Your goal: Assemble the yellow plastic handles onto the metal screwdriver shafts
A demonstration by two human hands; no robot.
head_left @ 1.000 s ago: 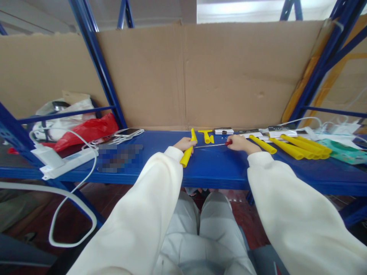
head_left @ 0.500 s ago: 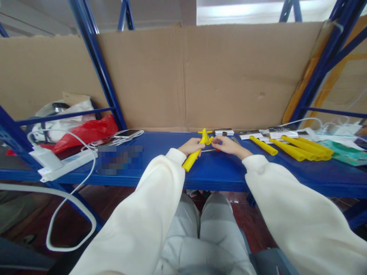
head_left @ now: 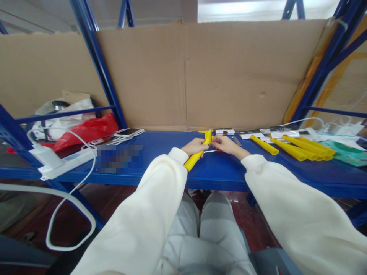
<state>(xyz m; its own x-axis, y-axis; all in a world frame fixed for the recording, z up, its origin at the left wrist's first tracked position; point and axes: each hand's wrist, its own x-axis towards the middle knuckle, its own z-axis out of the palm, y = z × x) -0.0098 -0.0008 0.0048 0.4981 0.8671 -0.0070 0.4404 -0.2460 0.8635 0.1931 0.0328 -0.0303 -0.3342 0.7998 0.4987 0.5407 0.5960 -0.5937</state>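
My left hand (head_left: pixel 195 147) is wrapped round a yellow plastic tool handle (head_left: pixel 192 162), which slants away from me with its shaped head (head_left: pixel 208 136) at the far end. Close against that head, my right hand (head_left: pixel 224 144) has its fingertips pinched together; whatever is between them is too small to make out. Below the right hand lies a thin metal rod (head_left: pixel 211 151) with a red end, partly hidden. A small yellow piece (head_left: pixel 203 131) is behind the head. Just right of the right hand lies a flat greyish strip (head_left: pixel 237 141).
Several yellow handles (head_left: pixel 301 148) lie on the blue shelf (head_left: pixel 160 164) at right, beside white-and-black packets (head_left: pixel 252 134) and a green packet (head_left: pixel 345 152). To the left are a power strip (head_left: pixel 67 164), a phone (head_left: pixel 129 132) and cables. Cardboard (head_left: pixel 229 76) closes the back.
The yellow handle has turned in my left hand, so its head now points more to the right and sits closer to my right fingertips. The right hand has barely moved.
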